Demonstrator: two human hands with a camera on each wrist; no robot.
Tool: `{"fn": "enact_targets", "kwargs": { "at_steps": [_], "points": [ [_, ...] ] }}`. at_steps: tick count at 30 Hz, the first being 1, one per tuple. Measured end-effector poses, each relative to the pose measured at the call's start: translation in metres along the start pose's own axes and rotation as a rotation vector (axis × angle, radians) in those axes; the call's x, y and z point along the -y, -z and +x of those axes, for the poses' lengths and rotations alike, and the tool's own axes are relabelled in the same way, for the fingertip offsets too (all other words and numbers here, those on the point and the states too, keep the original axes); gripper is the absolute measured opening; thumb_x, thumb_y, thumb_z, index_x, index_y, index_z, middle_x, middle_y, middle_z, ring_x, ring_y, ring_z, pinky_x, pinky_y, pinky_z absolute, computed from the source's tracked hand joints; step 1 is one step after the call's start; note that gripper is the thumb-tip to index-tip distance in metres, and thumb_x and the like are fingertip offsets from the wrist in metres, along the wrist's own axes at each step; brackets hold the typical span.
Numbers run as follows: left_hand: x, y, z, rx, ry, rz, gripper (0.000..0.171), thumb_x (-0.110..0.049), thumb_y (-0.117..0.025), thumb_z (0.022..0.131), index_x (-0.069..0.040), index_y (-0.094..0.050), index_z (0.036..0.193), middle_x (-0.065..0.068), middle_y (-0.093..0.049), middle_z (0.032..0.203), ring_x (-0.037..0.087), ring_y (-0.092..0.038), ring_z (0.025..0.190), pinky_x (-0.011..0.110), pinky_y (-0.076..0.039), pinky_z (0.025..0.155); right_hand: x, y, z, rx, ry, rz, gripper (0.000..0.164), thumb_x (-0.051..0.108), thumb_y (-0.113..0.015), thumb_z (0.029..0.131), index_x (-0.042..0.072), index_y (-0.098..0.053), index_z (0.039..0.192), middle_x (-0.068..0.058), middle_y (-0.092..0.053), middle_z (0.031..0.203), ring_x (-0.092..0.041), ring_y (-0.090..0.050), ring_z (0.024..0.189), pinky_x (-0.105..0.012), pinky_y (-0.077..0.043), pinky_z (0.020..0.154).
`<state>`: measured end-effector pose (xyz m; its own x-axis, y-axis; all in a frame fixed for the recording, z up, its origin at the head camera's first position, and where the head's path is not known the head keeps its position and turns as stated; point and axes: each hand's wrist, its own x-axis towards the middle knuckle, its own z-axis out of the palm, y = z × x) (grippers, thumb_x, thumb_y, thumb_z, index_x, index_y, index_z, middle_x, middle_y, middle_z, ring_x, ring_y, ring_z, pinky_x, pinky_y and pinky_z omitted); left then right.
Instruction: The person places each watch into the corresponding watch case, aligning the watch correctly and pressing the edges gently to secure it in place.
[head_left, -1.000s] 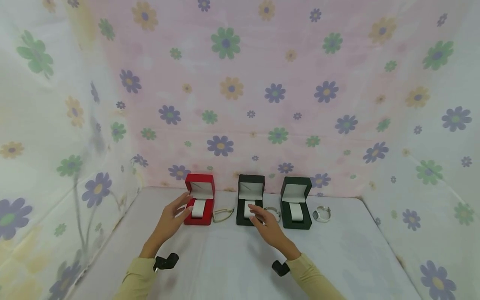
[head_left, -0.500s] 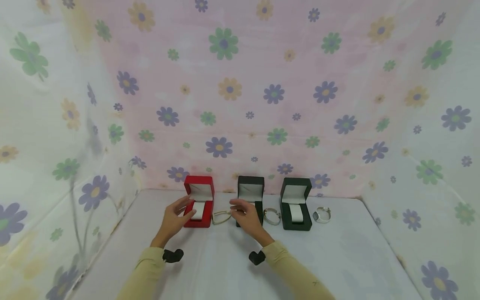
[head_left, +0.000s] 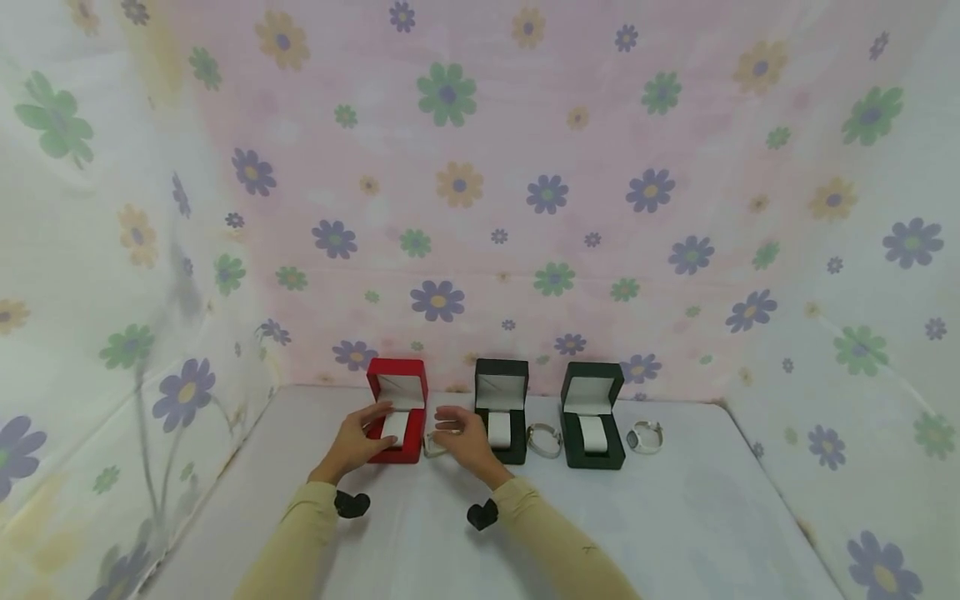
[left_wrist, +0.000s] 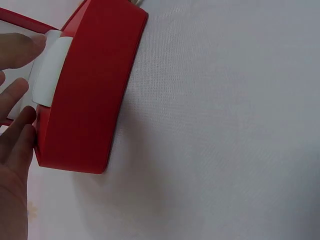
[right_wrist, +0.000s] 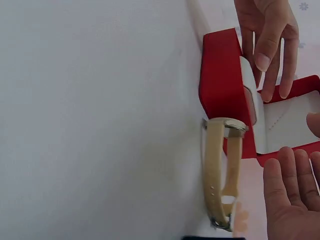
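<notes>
My left hand (head_left: 356,439) is at the open red watch box (head_left: 396,367), its fingers along the left side and its thumb over the white cushion (left_wrist: 51,72). Loosely extended fingers show in the left wrist view, with the cushion still seated in the box. Just right of that box, my right hand (head_left: 465,442) hovers with fingers extended over a watch with a beige strap (right_wrist: 214,170), partly hiding it in the head view. The watch is buckled into a loop and lies on the white cloth beside the red box, its dial end nearest the box.
Two dark green watch boxes, one in the middle (head_left: 501,368) and one farther right (head_left: 595,372), stand open with white cushions inside. Between them lies a metal-banded watch (head_left: 543,440). A white watch (head_left: 647,437) lies at the far right. Flowered cloth (head_left: 495,275) rises behind.
My right hand has moved left from in front of the middle green box to the beige-strapped watch. My left hand has shifted slightly right, its thumb now over the red box's cushion.
</notes>
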<state>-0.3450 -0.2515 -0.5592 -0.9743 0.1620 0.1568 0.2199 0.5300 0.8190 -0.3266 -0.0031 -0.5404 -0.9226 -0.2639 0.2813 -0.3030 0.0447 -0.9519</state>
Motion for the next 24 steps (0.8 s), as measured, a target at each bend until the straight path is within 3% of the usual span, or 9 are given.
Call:
{"fn": "enact_targets", "kwargs": {
  "at_steps": [7, 12, 17, 24],
  "points": [
    [0.008, 0.005, 0.005, 0.041, 0.050, 0.080, 0.068, -0.007, -0.078, 0.087, 0.000, -0.049, 0.148, 0.025, -0.048, 0.151, 0.046, -0.046, 0.138, 0.061, -0.041, 0.112, -0.025, -0.019, 0.002, -0.035, -0.042, 0.052, 0.036, -0.010, -0.066, 0.089, -0.015, -0.060, 0.123, -0.038, -0.060, 0.123, -0.053, -0.061, 0.113, -0.034, -0.060, 0.091],
    [0.000, 0.004, 0.002, 0.063, 0.067, 0.150, 0.071, -0.006, -0.077, 0.086, -0.001, -0.047, 0.150, 0.026, -0.049, 0.150, 0.044, -0.050, 0.132, 0.061, -0.043, 0.111, -0.053, -0.029, 0.009, -0.088, -0.070, -0.010, 0.036, -0.007, -0.068, 0.088, -0.014, -0.061, 0.123, -0.032, -0.065, 0.120, -0.043, -0.066, 0.109, -0.038, -0.060, 0.093],
    [-0.008, 0.003, 0.000, 0.103, 0.029, 0.212, 0.071, -0.003, -0.078, 0.084, 0.003, -0.048, 0.148, 0.031, -0.054, 0.141, 0.043, -0.054, 0.124, 0.063, -0.045, 0.107, -0.057, -0.030, 0.010, -0.091, -0.093, -0.088, 0.035, -0.005, -0.073, 0.087, -0.010, -0.064, 0.120, -0.024, -0.068, 0.114, -0.030, -0.069, 0.102, -0.034, -0.060, 0.090],
    [-0.012, 0.002, 0.005, 0.136, 0.035, 0.271, 0.072, -0.004, -0.078, 0.085, 0.001, -0.046, 0.150, 0.030, -0.053, 0.142, 0.042, -0.053, 0.126, 0.062, -0.044, 0.109, -0.055, -0.027, 0.012, -0.088, -0.076, -0.154, 0.041, -0.008, -0.077, 0.080, -0.011, -0.064, 0.119, -0.024, -0.067, 0.111, -0.028, -0.069, 0.098, -0.031, -0.061, 0.087]
  ]
}}
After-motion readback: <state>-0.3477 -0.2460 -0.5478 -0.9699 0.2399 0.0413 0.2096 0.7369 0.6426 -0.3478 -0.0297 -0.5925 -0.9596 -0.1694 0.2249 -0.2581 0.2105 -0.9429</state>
